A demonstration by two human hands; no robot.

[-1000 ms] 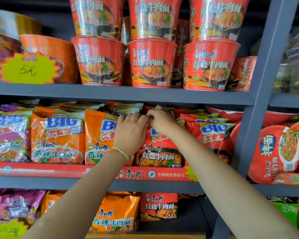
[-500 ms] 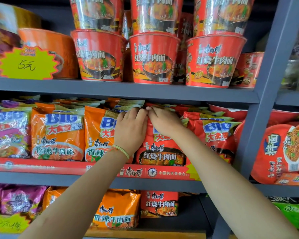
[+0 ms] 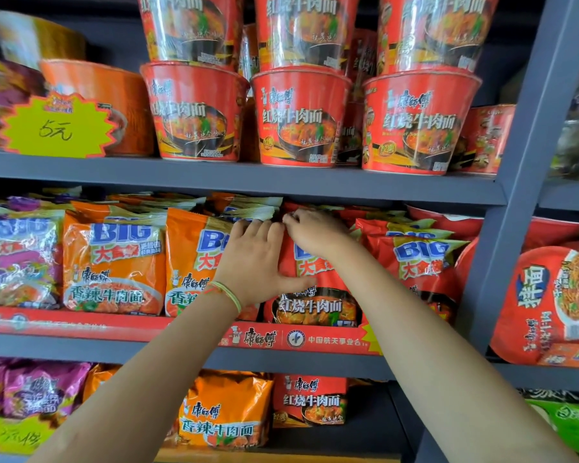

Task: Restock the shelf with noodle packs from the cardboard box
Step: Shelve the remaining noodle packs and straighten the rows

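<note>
Both hands on the red noodle pack (image 3: 315, 295), middle shelf (image 3: 214, 345), standing upright in the front row.

Left hand (image 3: 251, 262): fingers straight, palm flat on the pack's left half, thumb splayed right across its face. Pressing, not gripping. Fingertips reach the top seam.

Right hand (image 3: 315, 230): fingers curled at the pack's top edge, looks like a pinch on the crimped seam, though the fingertips are partly hidden so I can't fully confirm.

Key relation: pack sits directly under and ahead of both palms, long axis vertical, top seam at fingertip level just below the upper shelf board (image 3: 248, 182). The orange pack (image 3: 188, 262) is touching on the outer side of the left hand; another red pack (image 3: 422, 262) is just beyond the right wrist. Tight slot.

Judgement: seating step. Next move is probably a push straight back, away from the palms, left hand best placed to drive. Risk: top seam snags on the packs behind.

Cardboard box not in view.
</note>
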